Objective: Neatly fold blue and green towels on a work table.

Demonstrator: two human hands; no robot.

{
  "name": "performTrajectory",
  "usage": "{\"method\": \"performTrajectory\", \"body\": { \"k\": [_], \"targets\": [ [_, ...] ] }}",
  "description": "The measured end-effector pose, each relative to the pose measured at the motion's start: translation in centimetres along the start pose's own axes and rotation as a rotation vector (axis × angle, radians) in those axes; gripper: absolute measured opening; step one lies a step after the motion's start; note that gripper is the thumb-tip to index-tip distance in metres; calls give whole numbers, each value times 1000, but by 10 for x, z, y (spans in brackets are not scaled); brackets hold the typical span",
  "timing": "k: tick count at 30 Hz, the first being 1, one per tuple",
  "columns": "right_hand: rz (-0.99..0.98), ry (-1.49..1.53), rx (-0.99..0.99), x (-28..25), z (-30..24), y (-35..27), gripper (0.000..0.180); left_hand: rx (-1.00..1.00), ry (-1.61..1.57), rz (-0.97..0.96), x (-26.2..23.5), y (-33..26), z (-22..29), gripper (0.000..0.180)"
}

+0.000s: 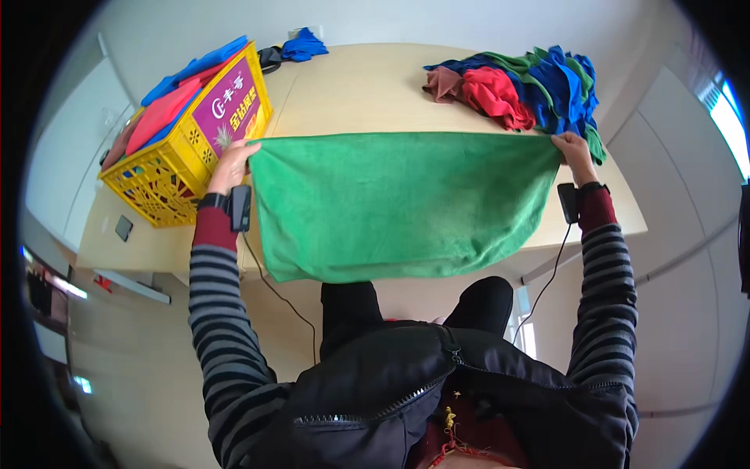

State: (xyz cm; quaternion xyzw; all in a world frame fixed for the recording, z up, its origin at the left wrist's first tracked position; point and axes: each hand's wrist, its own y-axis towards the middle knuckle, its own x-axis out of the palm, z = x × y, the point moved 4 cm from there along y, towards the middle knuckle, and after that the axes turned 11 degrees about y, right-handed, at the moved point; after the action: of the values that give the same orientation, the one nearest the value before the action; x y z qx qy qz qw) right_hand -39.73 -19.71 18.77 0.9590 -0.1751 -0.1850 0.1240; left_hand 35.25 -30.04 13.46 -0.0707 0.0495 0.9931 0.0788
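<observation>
Now both hands hold a green cloth (pixel 398 205) stretched flat between them above the near edge of the table (pixel 351 86). Left hand (pixel 232 166) pinches the cloth's top left corner, fingers closed on it. Right hand (pixel 576 154) pinches the top right corner, fingers closed too. Cloth's top edge runs nearly straight from hand to hand; the rest hangs down, its lower edge dropping past the table's front toward the person's knees. Both wrists carry a small black device with a cable trailing down. Yellow crate (pixel 183 148) sits at the table's left, just beside the left hand, filled with folded red and blue cloths. Cloth pile (pixel 531 90), red, blue, green and brown, lies at the table's far right, close behind the right hand. Small blue cloth (pixel 303 45) lies at the far edge, behind the crate.
</observation>
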Motion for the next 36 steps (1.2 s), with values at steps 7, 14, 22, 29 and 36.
{"method": "performTrajectory", "body": {
  "k": [7, 14, 22, 29, 36],
  "targets": [
    [-123, 233, 204, 58, 30, 0, 16, -151, 93, 117, -1, 24, -50, 14],
    [-261, 427, 338, 121, 13, -19, 17, -102, 266, 206, 37, 0, -26, 17],
    [-412, 555, 354, 232, -54, -97, 16, 36, 46, 44, 145, -56, 43, 21],
    [-338, 590, 348, 304, -83, -161, 13, 184, 214, 138, 228, -96, 32, 19],
    [-274, 586, 324, 309, -94, -184, 19, 369, 345, 313, 261, -127, 42, 12]
  ]
}}
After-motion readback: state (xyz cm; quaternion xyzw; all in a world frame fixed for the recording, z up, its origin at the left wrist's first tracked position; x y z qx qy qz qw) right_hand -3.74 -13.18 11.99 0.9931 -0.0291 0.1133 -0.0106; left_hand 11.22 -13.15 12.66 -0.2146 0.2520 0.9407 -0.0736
